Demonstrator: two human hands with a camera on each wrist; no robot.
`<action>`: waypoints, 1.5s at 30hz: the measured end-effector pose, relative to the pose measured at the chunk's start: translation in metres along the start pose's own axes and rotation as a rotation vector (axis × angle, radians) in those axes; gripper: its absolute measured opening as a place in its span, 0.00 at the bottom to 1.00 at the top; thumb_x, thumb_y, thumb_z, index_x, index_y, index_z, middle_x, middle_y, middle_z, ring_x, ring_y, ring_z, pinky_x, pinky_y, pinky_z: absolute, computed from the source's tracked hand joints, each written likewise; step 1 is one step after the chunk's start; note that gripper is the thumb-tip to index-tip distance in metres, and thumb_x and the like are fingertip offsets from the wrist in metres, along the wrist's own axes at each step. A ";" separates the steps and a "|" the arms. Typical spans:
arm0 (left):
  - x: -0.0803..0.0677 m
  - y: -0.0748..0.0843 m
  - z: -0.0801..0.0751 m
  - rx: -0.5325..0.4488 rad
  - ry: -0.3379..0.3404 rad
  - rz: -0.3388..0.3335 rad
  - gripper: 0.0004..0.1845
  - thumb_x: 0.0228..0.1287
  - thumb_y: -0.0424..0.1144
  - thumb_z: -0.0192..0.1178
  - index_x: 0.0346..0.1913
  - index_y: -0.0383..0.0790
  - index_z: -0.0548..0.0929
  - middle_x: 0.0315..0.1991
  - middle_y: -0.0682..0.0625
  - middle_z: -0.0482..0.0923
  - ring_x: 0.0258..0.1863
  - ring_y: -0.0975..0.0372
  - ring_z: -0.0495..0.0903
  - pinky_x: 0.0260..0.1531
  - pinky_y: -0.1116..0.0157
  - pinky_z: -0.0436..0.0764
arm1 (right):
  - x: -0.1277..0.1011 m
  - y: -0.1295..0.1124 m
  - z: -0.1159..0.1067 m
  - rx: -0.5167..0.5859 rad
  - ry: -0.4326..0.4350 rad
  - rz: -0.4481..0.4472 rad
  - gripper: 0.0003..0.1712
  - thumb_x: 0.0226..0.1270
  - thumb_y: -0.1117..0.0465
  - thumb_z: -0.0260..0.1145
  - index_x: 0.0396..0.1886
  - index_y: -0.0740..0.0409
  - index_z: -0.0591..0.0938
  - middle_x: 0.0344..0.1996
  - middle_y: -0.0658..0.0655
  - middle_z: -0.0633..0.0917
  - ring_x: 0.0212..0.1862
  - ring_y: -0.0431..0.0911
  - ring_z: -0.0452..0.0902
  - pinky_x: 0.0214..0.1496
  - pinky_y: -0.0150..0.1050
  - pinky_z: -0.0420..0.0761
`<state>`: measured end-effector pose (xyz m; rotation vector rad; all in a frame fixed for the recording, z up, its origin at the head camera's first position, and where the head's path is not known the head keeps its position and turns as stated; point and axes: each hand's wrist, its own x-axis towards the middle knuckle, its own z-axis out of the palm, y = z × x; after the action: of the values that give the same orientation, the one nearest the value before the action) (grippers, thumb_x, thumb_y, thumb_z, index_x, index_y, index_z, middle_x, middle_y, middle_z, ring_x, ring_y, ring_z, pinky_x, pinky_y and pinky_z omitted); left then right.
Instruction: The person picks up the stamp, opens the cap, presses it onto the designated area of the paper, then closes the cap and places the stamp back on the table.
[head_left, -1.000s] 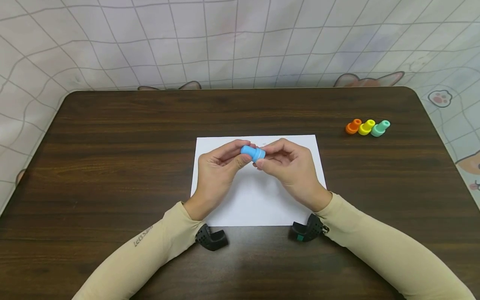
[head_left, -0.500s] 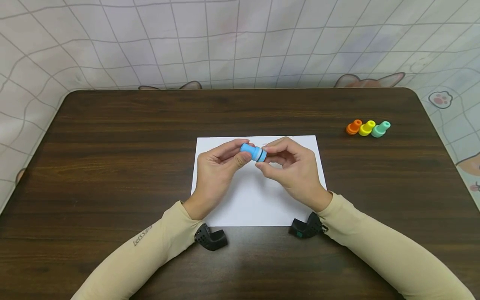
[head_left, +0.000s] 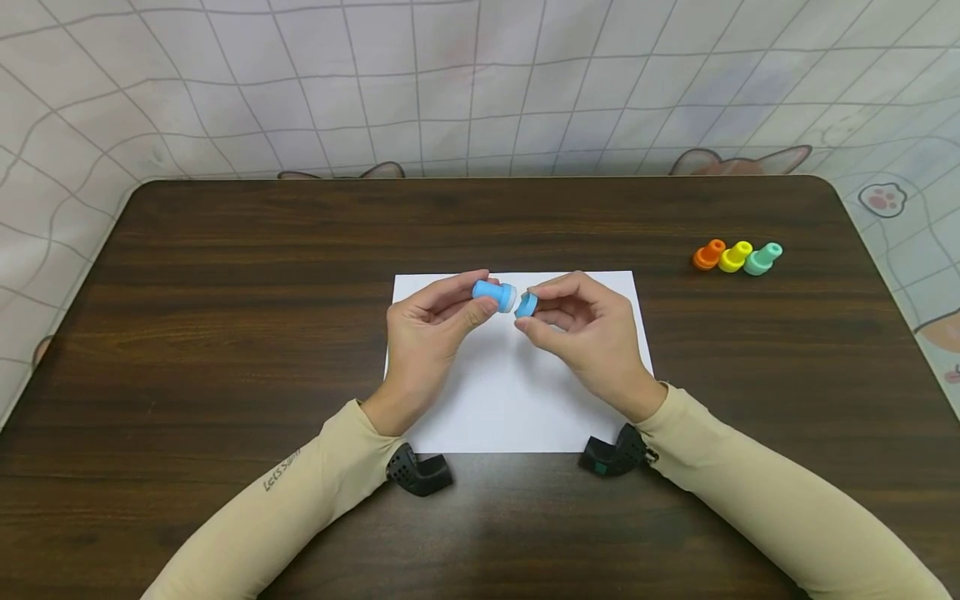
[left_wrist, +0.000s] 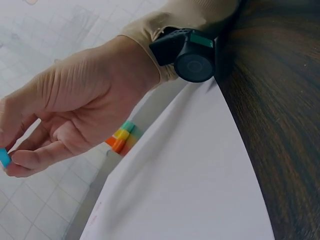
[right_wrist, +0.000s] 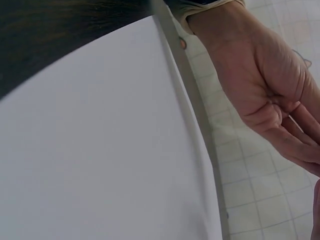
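Note:
In the head view my left hand (head_left: 427,342) grips a small light-blue stamp (head_left: 489,292) between thumb and fingers, its whitish end facing right. My right hand (head_left: 588,342) pinches the short blue cap (head_left: 527,304) at its fingertips. A narrow gap separates cap and stamp, both held above a white sheet of paper (head_left: 517,392). The left wrist view shows the right hand (left_wrist: 85,100) with a sliver of the cap (left_wrist: 4,157) at the frame edge. In the right wrist view the left hand (right_wrist: 265,85) appears, its fingertips and the stamp out of frame.
Three similar stamps, orange (head_left: 708,255), yellow (head_left: 735,257) and mint (head_left: 762,259), stand in a row at the back right of the dark wooden table (head_left: 225,333). Faint reddish marks (left_wrist: 97,207) show near the paper's far edge. A grid-patterned curtain (head_left: 450,92) hangs behind.
The cap has come off the stamp's end, with a dark gap showing half a second ago. My left hand has shifted slightly left with the stamp; the right hand keeps the cap.

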<state>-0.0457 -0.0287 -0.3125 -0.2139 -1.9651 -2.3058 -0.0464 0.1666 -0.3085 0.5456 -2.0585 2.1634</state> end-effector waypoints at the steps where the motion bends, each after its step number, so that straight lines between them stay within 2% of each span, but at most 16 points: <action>1: 0.000 0.000 0.000 -0.012 -0.005 0.002 0.19 0.61 0.30 0.73 0.56 0.30 0.86 0.45 0.55 0.91 0.45 0.65 0.91 0.53 0.67 0.89 | 0.000 0.000 0.000 -0.001 0.003 0.005 0.20 0.51 0.85 0.71 0.46 0.80 0.79 0.42 0.47 0.87 0.40 0.39 0.87 0.48 0.33 0.91; 8: -0.001 -0.001 0.000 -0.129 -0.087 0.054 0.20 0.59 0.24 0.72 0.56 0.22 0.84 0.45 0.56 0.90 0.48 0.62 0.90 0.56 0.65 0.88 | 0.002 -0.002 -0.006 -0.026 0.008 -0.019 0.20 0.53 0.84 0.72 0.47 0.79 0.80 0.43 0.48 0.88 0.39 0.39 0.88 0.48 0.33 0.91; 12: -0.002 -0.001 0.000 -0.143 -0.109 0.067 0.20 0.59 0.24 0.72 0.55 0.22 0.84 0.44 0.56 0.90 0.47 0.62 0.90 0.57 0.63 0.88 | 0.005 -0.005 -0.009 -0.040 0.019 -0.045 0.20 0.53 0.84 0.72 0.48 0.79 0.80 0.42 0.48 0.88 0.38 0.40 0.88 0.48 0.33 0.90; 17: -0.002 -0.002 -0.001 -0.108 -0.137 0.098 0.19 0.57 0.24 0.73 0.52 0.22 0.85 0.44 0.56 0.89 0.45 0.63 0.89 0.58 0.60 0.88 | 0.008 -0.011 -0.014 -0.069 0.034 -0.067 0.21 0.54 0.84 0.72 0.49 0.78 0.81 0.42 0.49 0.87 0.39 0.40 0.88 0.49 0.32 0.90; 22: -0.002 -0.003 -0.003 -0.020 -0.167 0.159 0.18 0.57 0.24 0.74 0.51 0.25 0.86 0.46 0.59 0.88 0.48 0.63 0.87 0.62 0.59 0.85 | 0.010 -0.016 -0.016 -0.064 0.047 -0.079 0.21 0.54 0.85 0.71 0.50 0.79 0.80 0.42 0.50 0.87 0.40 0.40 0.88 0.50 0.32 0.90; 29: 0.000 -0.002 -0.002 0.014 -0.165 0.181 0.18 0.55 0.21 0.73 0.50 0.25 0.86 0.45 0.59 0.87 0.49 0.64 0.86 0.61 0.59 0.86 | 0.013 -0.020 -0.021 -0.045 0.070 -0.104 0.21 0.54 0.85 0.70 0.49 0.80 0.80 0.41 0.51 0.87 0.41 0.41 0.88 0.49 0.32 0.90; 36: 0.003 -0.006 -0.002 -0.026 -0.144 0.136 0.18 0.54 0.22 0.74 0.48 0.26 0.82 0.42 0.55 0.87 0.46 0.61 0.88 0.57 0.59 0.88 | 0.015 -0.025 -0.028 -0.062 0.072 -0.124 0.19 0.56 0.81 0.73 0.49 0.72 0.83 0.41 0.49 0.88 0.40 0.41 0.89 0.48 0.33 0.91; 39: 0.006 -0.007 -0.002 -0.044 -0.126 0.116 0.17 0.54 0.22 0.74 0.47 0.28 0.81 0.40 0.53 0.87 0.44 0.60 0.88 0.55 0.59 0.89 | 0.016 -0.027 -0.031 -0.073 0.088 -0.134 0.19 0.56 0.82 0.72 0.49 0.75 0.82 0.42 0.49 0.88 0.40 0.41 0.88 0.49 0.32 0.90; 42: 0.009 -0.007 -0.003 -0.022 -0.118 0.122 0.17 0.54 0.21 0.74 0.46 0.27 0.82 0.40 0.54 0.87 0.44 0.60 0.87 0.56 0.60 0.89 | 0.018 -0.029 -0.034 -0.081 0.109 -0.145 0.20 0.56 0.82 0.72 0.49 0.77 0.81 0.42 0.48 0.89 0.41 0.41 0.88 0.49 0.31 0.90; 45: 0.014 -0.006 -0.004 0.024 -0.122 0.147 0.17 0.53 0.21 0.74 0.45 0.27 0.82 0.40 0.55 0.86 0.43 0.60 0.86 0.57 0.60 0.88 | 0.020 -0.033 -0.037 -0.058 0.126 -0.162 0.18 0.57 0.80 0.73 0.48 0.72 0.83 0.41 0.48 0.89 0.41 0.42 0.88 0.50 0.32 0.90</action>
<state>-0.0602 -0.0312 -0.3164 -0.4898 -1.9577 -2.2242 -0.0618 0.2020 -0.2713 0.5340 -1.9340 1.9879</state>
